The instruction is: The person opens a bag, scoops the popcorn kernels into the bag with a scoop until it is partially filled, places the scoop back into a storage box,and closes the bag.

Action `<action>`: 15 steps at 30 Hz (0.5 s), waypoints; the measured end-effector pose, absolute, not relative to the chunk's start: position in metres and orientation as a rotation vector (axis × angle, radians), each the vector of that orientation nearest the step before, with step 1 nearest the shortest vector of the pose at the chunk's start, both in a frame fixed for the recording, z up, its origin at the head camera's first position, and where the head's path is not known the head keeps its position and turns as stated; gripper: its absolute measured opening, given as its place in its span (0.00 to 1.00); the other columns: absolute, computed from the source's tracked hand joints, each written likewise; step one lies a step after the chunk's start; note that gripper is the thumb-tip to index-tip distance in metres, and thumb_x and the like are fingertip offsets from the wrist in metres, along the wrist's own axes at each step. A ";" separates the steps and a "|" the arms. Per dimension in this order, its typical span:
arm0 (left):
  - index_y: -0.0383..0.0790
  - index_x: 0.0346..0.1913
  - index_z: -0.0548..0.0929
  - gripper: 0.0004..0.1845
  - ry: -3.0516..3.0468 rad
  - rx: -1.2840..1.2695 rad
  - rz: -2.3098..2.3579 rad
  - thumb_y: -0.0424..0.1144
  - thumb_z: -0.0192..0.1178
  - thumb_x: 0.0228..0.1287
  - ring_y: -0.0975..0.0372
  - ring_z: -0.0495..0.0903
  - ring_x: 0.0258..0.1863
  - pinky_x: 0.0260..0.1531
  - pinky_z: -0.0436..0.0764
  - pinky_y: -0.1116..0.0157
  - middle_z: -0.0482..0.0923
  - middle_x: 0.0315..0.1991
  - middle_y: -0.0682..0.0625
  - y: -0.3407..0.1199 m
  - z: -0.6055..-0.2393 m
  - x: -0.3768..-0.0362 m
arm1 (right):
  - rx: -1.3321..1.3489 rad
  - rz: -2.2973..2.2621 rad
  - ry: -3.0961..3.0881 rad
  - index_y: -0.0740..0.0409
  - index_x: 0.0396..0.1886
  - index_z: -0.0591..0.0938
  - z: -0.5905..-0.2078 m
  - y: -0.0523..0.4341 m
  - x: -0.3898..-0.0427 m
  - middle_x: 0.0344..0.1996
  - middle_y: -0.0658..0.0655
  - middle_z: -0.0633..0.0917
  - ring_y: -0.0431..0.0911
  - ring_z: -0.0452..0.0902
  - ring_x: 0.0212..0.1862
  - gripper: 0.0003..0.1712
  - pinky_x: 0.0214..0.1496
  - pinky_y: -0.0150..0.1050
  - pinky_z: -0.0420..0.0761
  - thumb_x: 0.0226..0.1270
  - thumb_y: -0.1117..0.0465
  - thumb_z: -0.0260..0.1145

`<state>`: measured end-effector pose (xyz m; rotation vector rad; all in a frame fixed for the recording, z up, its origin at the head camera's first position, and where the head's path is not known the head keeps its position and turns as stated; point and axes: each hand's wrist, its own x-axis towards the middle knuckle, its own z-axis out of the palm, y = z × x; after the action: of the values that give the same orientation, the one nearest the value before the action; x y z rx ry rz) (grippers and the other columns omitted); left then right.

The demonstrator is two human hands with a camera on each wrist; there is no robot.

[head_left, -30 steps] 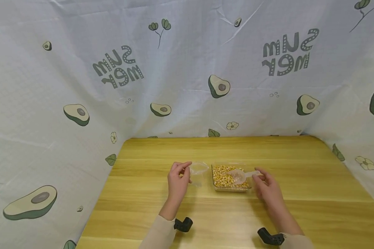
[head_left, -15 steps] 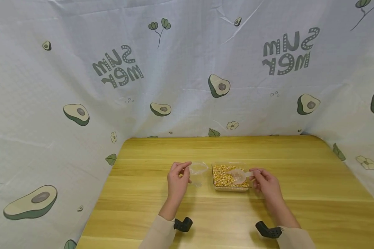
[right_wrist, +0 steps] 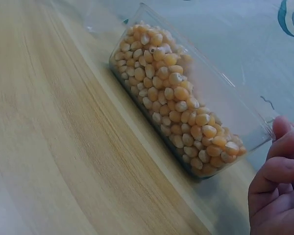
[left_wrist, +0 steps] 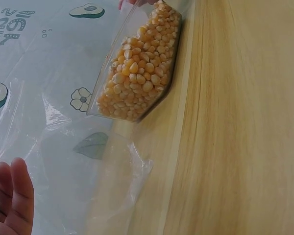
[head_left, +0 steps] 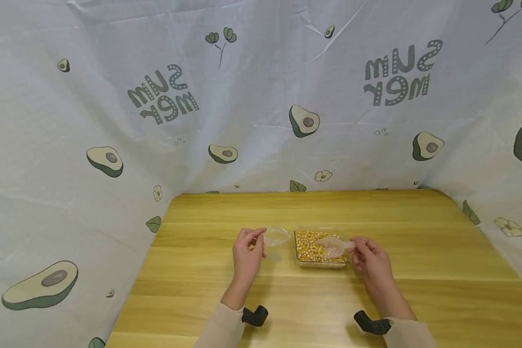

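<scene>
My left hand [head_left: 247,251] pinches the edge of a clear plastic bag [head_left: 276,238], whose mouth gapes toward the container; in the left wrist view the see-through bag [left_wrist: 112,186] spreads beside the fingers [left_wrist: 21,196]. To its right stands a clear rectangular container [head_left: 324,265], filled with yellow corn kernels [head_left: 308,245]. A pale translucent scoop [head_left: 332,246] lies on the kernels, its handle reaching over the right rim. My right hand [head_left: 374,261] grips that handle between thumb and fingers. Kernels [right_wrist: 171,103] show through the container wall in the right wrist view, where the scoop is mostly hidden.
All of this is on a light wooden table [head_left: 313,309]. A white cloth [head_left: 261,96] printed with avocados hangs behind it and along both sides. Each wrist carries a black camera mount, such as the left mount [head_left: 255,316].
My right hand has moved left along the scoop handle, its fingers closing from a loose touch to a grip. The scoop stays on the kernels; my left hand and the bag hold nearly still.
</scene>
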<state>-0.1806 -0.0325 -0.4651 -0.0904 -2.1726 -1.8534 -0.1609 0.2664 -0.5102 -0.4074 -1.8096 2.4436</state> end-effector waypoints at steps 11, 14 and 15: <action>0.28 0.46 0.87 0.11 -2.156 -0.094 -1.876 0.25 0.56 0.69 0.67 0.72 0.24 0.21 0.84 0.60 0.73 0.36 0.39 -0.032 -0.465 -0.180 | -0.413 2.517 -1.677 0.45 0.34 0.85 -0.511 0.263 -0.159 0.21 0.44 0.84 0.35 0.70 0.20 0.13 0.20 0.28 0.64 0.77 0.55 0.56; 0.28 0.46 0.87 0.11 -2.159 -0.096 -1.878 0.25 0.56 0.69 0.64 0.73 0.25 0.22 0.84 0.54 0.73 0.36 0.39 -0.032 -0.465 -0.181 | -0.395 2.557 -1.627 0.46 0.35 0.85 -0.514 0.265 -0.159 0.22 0.44 0.85 0.35 0.70 0.20 0.13 0.19 0.27 0.65 0.78 0.55 0.56; 0.28 0.46 0.87 0.11 -2.159 -0.099 -1.877 0.25 0.56 0.69 0.62 0.74 0.25 0.23 0.84 0.54 0.73 0.36 0.39 -0.032 -0.466 -0.181 | -0.388 2.566 -1.615 0.46 0.36 0.85 -0.515 0.265 -0.159 0.22 0.44 0.85 0.35 0.70 0.20 0.13 0.19 0.27 0.66 0.78 0.55 0.55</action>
<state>-0.1810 -0.0318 -0.4655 -0.0987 -2.1588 -1.8773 -0.1587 0.2650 -0.5147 -0.3879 -1.6151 2.5660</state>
